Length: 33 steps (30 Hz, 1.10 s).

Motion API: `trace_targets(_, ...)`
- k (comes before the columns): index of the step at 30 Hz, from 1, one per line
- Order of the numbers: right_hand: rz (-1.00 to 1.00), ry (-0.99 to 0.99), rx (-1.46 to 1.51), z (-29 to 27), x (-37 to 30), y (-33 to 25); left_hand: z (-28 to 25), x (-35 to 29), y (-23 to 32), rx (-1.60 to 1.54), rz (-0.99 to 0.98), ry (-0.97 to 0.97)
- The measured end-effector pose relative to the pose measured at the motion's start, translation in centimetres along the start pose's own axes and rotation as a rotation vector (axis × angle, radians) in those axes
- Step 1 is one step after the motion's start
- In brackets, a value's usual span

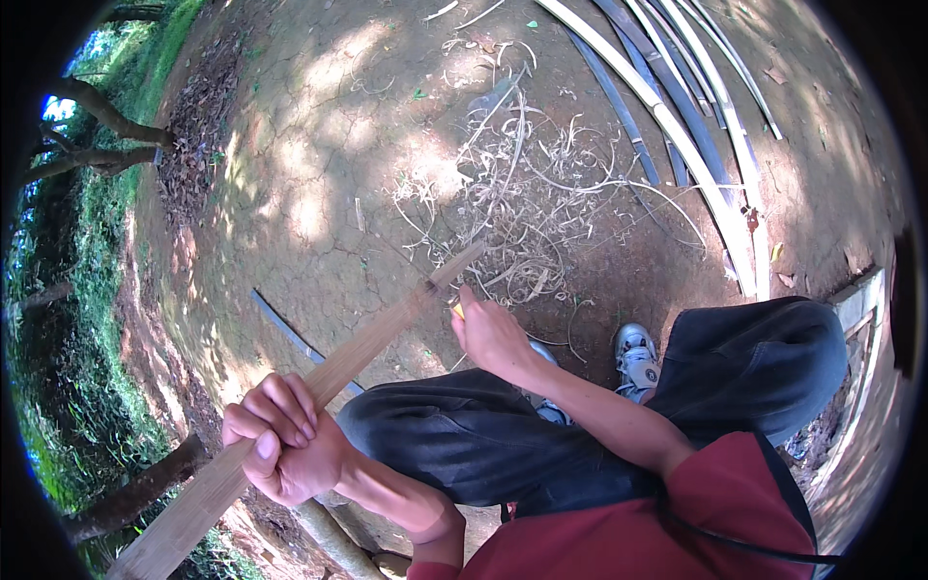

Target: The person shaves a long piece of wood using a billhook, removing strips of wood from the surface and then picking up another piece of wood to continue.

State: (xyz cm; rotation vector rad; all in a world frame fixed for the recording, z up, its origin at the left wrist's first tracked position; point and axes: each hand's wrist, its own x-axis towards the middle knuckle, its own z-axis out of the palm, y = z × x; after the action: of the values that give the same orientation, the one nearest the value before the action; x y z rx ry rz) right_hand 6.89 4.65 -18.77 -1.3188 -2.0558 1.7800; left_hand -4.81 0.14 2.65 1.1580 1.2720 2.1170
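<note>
- Outdoors we are, on bare, cracked brown ground (319, 116), sunlight splashing it in bright patches between the shadows!
- Over on the left, green foliage (82, 387) crowds the edge, dark branches (121, 116) lean in, and brown leaf litter (198, 135) borders the earth.
- Centre stage on that ground: a loose tangle of pale, curly shavings (527, 208), thin ribbons straggling out from the heap.
- Look up and right, where long pale strips (667, 121) and dark strips (616, 109) lie fanned out side by side; one lone dark strip (285, 329) rests at the left, partly beneath the line of the work.
- Markings? A round badge sits on a grey shoe (636, 362), too small to read.
- Now the wooden slat (377, 333), raised diagonally from the lower left corner towards the shavings, just left of the dark-trousered knee, a dark band near its far end.
- Left hand (285, 440): fingers wrapped firmly right around it!
- Right hand (498, 333): beside that far end, fingers curled tight on a yellow object (457, 309), mostly hidden; whether it touches the wood, I cannot tell.
</note>
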Motion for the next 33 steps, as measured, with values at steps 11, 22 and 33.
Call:
trace_targets(11,-0.068,-0.015,-0.049,-0.5,0.1,-1.1,-0.5,0.5,-0.1,-0.002,0.000,0.065)
trace_targets(22,-0.040,-0.037,-0.033,0.4,1.6,0.7,0.0,1.1,-0.2,0.037,-0.014,0.082)
trace_targets(33,-0.137,-0.013,-0.047,-1.1,2.3,1.2,1.2,2.0,-0.6,0.029,-0.033,0.080)
